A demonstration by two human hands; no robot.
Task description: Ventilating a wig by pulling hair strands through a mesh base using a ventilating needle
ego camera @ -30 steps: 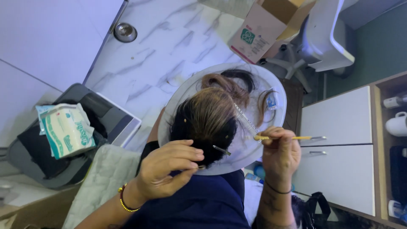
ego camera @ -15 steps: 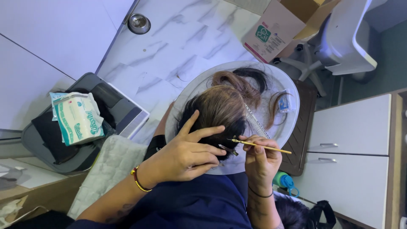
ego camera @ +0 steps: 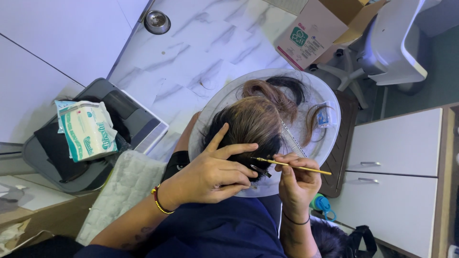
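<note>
Your left hand [ego camera: 210, 174] presses spread fingers on the soft, slippery hairpiece [ego camera: 251, 126]; right hand [ego camera: 296, 179] pinches the thin, light needle [ego camera: 291, 165] mid-shaft.

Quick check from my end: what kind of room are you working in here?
Probably a small hair or wig workshop, perhaps in a home: a hairpiece lies on a round tray with loose hair bundles and a comb, above marble-look floor beside white drawers.

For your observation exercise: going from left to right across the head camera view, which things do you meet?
Wipes packet → left hand → hairpiece → right hand → thin yellow tool → white drawer front.
</note>
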